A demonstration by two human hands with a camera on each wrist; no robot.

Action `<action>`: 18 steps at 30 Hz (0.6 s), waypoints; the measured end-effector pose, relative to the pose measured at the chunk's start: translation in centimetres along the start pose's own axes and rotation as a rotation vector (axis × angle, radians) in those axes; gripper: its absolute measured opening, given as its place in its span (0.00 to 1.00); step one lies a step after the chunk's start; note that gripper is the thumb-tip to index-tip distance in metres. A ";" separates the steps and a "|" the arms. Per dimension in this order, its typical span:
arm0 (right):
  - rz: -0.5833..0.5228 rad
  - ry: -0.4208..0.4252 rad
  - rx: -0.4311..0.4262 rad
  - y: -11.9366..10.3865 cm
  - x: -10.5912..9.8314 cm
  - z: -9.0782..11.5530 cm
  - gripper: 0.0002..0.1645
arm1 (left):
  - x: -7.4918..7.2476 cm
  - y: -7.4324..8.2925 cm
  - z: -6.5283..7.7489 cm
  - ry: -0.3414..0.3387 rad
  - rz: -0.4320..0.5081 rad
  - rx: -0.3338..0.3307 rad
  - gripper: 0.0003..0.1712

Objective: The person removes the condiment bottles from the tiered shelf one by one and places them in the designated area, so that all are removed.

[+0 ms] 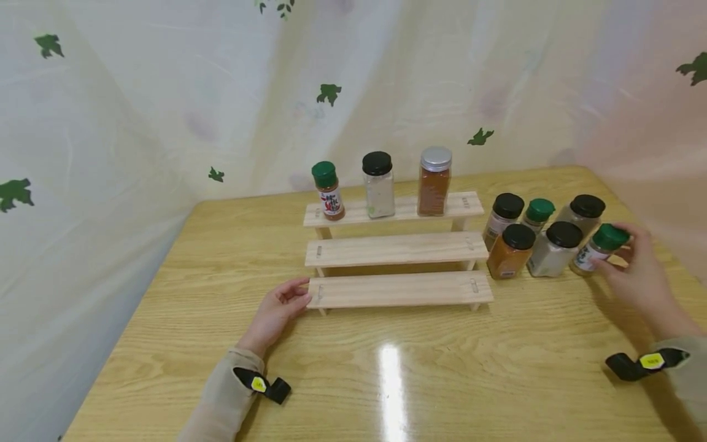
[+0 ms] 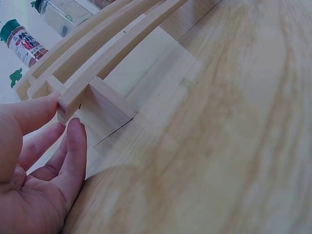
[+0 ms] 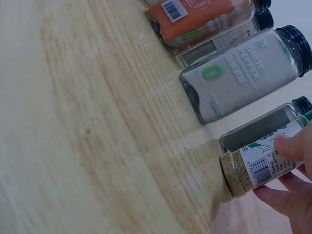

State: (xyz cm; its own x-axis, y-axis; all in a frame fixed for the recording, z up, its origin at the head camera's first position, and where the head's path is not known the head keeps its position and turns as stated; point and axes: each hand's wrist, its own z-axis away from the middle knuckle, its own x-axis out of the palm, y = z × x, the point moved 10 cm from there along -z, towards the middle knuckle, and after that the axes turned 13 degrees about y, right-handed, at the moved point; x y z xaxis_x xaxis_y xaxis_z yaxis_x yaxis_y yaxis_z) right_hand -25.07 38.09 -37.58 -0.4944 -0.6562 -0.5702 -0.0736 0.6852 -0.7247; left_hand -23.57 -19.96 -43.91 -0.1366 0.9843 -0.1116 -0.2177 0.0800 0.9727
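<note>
At the right of the head view my right hand [image 1: 635, 264] holds a small green-lidded spice jar [image 1: 595, 253] between thumb and fingers. The right wrist view shows this jar [image 3: 243, 170] with greenish-brown flakes and a white barcode label, its base close over the table. My left hand [image 1: 278, 307] pinches the left end of the lowest step of a three-step wooden rack [image 1: 397, 290]; in the left wrist view the thumb [image 2: 41, 109] lies against the plank's end. On the top step stand a green-lidded red-labelled jar [image 1: 331, 196], a black-lidded jar [image 1: 378, 190] and a silver-lidded jar [image 1: 434, 187].
Right of the rack several jars stand grouped, among them a black-lidded orange jar [image 1: 509, 255], a white pepper jar [image 1: 552, 252] and another green-lidded jar [image 1: 538, 212]. A pale leaf-patterned curtain [image 1: 166, 110] hangs behind the wooden table [image 1: 331, 380].
</note>
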 end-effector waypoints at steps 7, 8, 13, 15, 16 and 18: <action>0.029 -0.013 0.024 0.6 0.2 0.5 0.42 | 0.1 0.0 0.2 -0.009 -0.046 -0.005 0.26; 0.034 -0.014 0.023 0.6 0.2 0.5 0.42 | 0.1 0.0 0.2 -0.013 -0.054 -0.003 0.26; 0.046 -0.024 0.026 0.6 0.5 0.5 0.42 | 0.0 0.1 0.1 -0.009 -0.057 -0.002 0.26; 0.053 -0.030 0.028 0.6 0.6 0.4 0.42 | 0.0 0.1 0.0 -0.005 -0.053 -0.003 0.26; 0.048 -0.035 0.030 0.5 0.7 0.4 0.42 | 0.0 0.1 0.0 -0.008 -0.055 -0.001 0.26; 0.049 -0.041 0.026 0.3 0.9 0.3 0.42 | -0.1 0.0 0.0 -0.007 -0.049 -0.004 0.26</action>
State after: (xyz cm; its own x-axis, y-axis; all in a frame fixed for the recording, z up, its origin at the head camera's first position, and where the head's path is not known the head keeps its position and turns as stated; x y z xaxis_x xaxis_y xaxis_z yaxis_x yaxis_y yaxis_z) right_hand -25.23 37.65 -38.43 -0.4609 -0.6347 -0.6203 -0.0277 0.7089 -0.7048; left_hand -23.55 -20.07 -43.92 -0.1192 0.9803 -0.1573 -0.2280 0.1272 0.9653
